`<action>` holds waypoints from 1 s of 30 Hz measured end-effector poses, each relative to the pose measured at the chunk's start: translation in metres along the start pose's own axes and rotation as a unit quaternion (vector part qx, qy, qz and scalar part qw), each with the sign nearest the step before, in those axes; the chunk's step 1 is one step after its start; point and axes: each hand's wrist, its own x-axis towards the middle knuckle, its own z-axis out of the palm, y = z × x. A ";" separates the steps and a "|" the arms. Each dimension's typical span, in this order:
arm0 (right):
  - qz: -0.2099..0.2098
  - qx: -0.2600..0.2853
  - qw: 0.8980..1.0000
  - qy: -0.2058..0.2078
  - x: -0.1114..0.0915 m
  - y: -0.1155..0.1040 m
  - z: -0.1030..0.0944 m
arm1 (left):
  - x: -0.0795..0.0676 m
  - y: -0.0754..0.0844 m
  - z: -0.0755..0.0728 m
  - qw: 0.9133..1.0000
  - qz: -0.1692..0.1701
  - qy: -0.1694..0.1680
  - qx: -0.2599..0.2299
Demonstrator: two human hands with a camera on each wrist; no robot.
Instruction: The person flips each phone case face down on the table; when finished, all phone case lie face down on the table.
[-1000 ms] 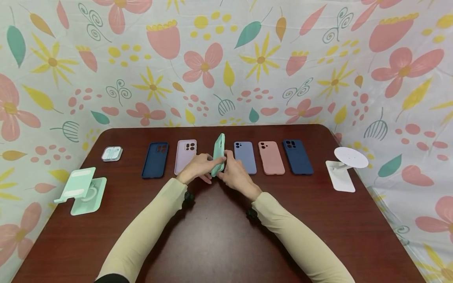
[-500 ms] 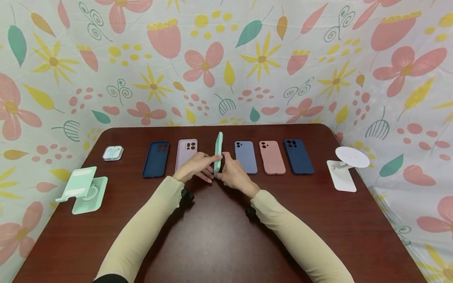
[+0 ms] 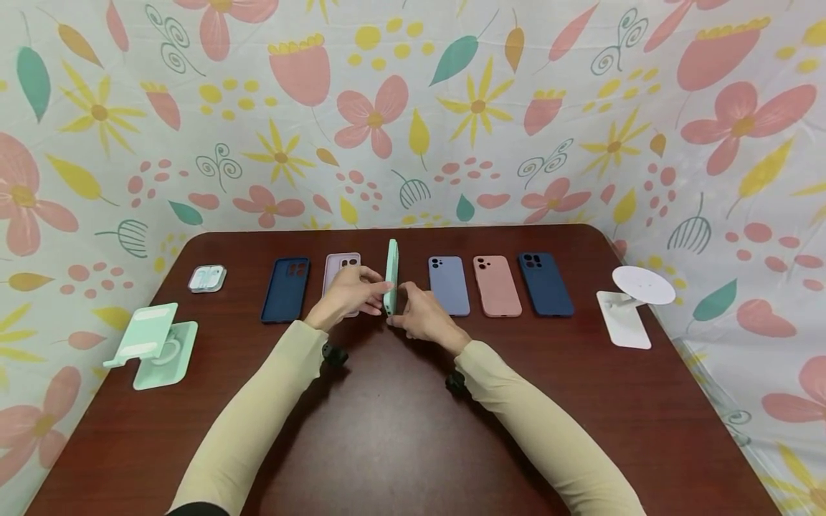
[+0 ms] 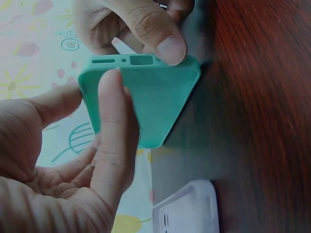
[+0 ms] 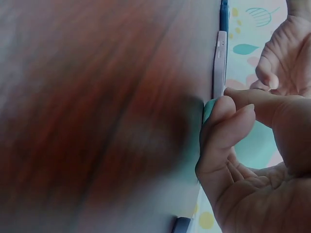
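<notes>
A mint-green phone case (image 3: 391,276) stands on its long edge, its hollow inner side and port cutouts visible in the left wrist view. My right hand (image 3: 426,315) grips its near end, thumb over the corner with the cutouts. In the right wrist view the curled fingers of that hand cover part of the case (image 5: 252,145). My left hand (image 3: 348,290) is just left of the case, fingers loosely spread and thumb tip overlapping its edge. From the left wrist, the left thumb (image 4: 116,131) crosses in front of the hollow side. A lavender phone case (image 3: 333,269) lies partly behind the left hand.
A navy phone case (image 3: 284,292) lies at the left. Periwinkle (image 3: 449,287), pink (image 3: 497,287) and dark blue (image 3: 546,285) phone cases line up at right. A mint phone stand (image 3: 151,347), small clear box (image 3: 207,279) and white stand (image 3: 629,315) sit near the table sides.
The green case has shifted left and turned from slanted to nearly straight edge-on. My left hand has moved left with its fingers spreading, and the right hand has edged slightly left.
</notes>
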 end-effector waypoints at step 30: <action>0.044 -0.030 0.999 -0.003 -0.013 -0.023 -0.005 | -0.005 -0.005 -0.009 0.999 0.009 0.036 0.039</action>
